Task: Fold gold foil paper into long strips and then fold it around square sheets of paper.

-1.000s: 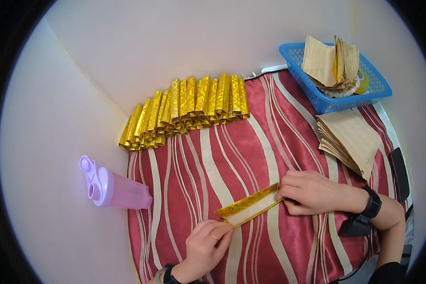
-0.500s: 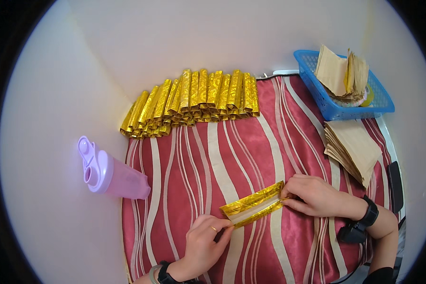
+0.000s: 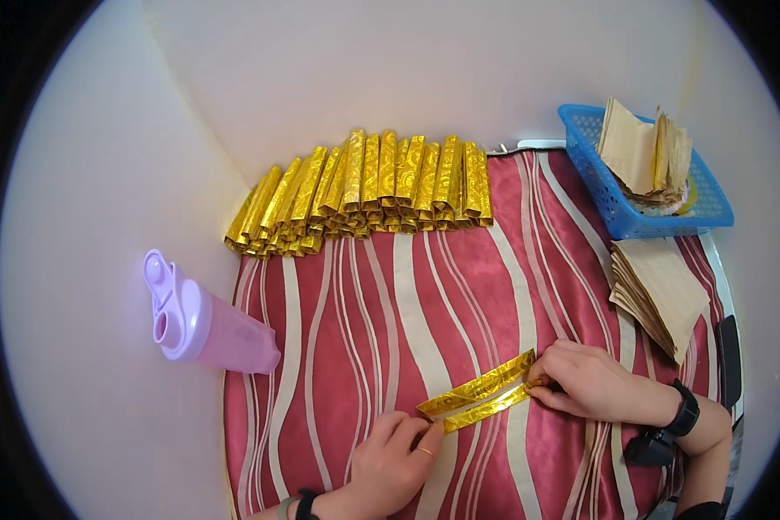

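A sheet of gold foil paper [image 3: 477,390] with its long edges folded inward lies slanted between my hands, a narrow pale strip showing along its middle. My left hand [image 3: 394,461], with a ring on one finger, pinches its near left corner. At the other end, my right hand [image 3: 588,380] grips the edge between thumb and fingers. Beyond them, several folded gold paper tubes [image 3: 355,186] are piled in a row at the far side. A stack of tan paper sheets [image 3: 663,295] rests to the right, past my right hand.
A blue plastic basket [image 3: 628,227] with more tan paper stands at the far right. The lilac shaker bottle [image 3: 234,336] lies at the left. A red striped cloth [image 3: 355,347] covers the table. Along the right edge is a dark flat object [image 3: 730,360].
Both folded long edges of the gold paper now lie closer together, leaving less pale strip showing. My left hand has turned over slightly at its corner. The whole view has shifted a little.
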